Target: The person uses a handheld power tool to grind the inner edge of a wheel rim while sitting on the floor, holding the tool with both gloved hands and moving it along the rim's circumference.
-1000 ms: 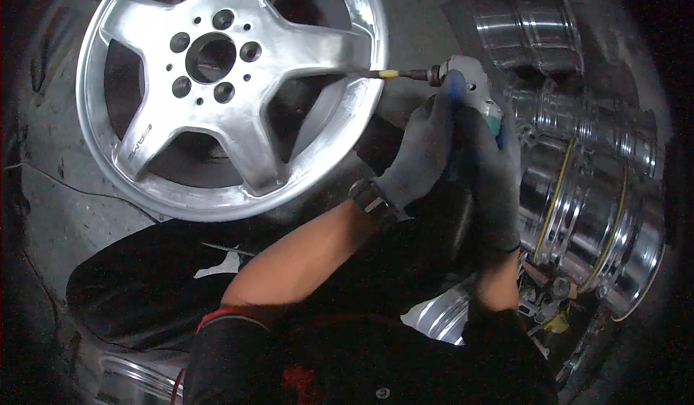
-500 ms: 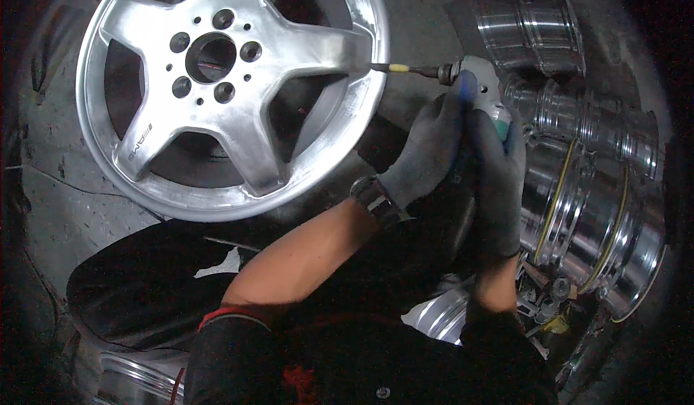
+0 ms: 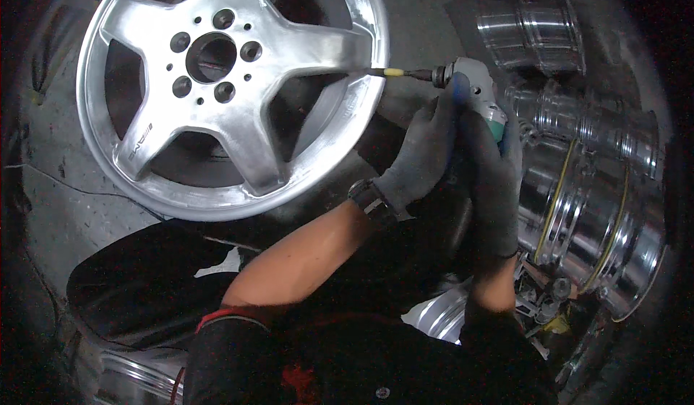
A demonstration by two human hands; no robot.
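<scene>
A silvery five-spoke alloy wheel rim [image 3: 242, 141] lies at the upper left, its spokes brushed and its bolt holes around a dark centre bore. Both hands wear grey gloves. My left hand [image 3: 426, 145] is closed around the head of an angle grinder [image 3: 471, 72], with a grey head and a green body. Behind it, my right hand [image 3: 499, 177] wraps the grinder's body, most of which is hidden. A thin shaft [image 3: 405, 72] with a yellow band sticks out leftward from the head. Its tip reaches over the rim's edge to the lower side of the right-hand spoke.
Several shiny wheel barrels [image 3: 578, 203] are stacked along the right, with another [image 3: 531, 29] at the upper right. Small metal parts [image 3: 553, 296] lie below the stack. A cable [image 3: 79, 188] crosses the floor at left. Another rim [image 3: 141, 376] shows at the lower left.
The grinder and both hands have shifted slightly left. The shaft's tip has moved from the end of the spoke inward along its lower edge. The wheel rim stays put.
</scene>
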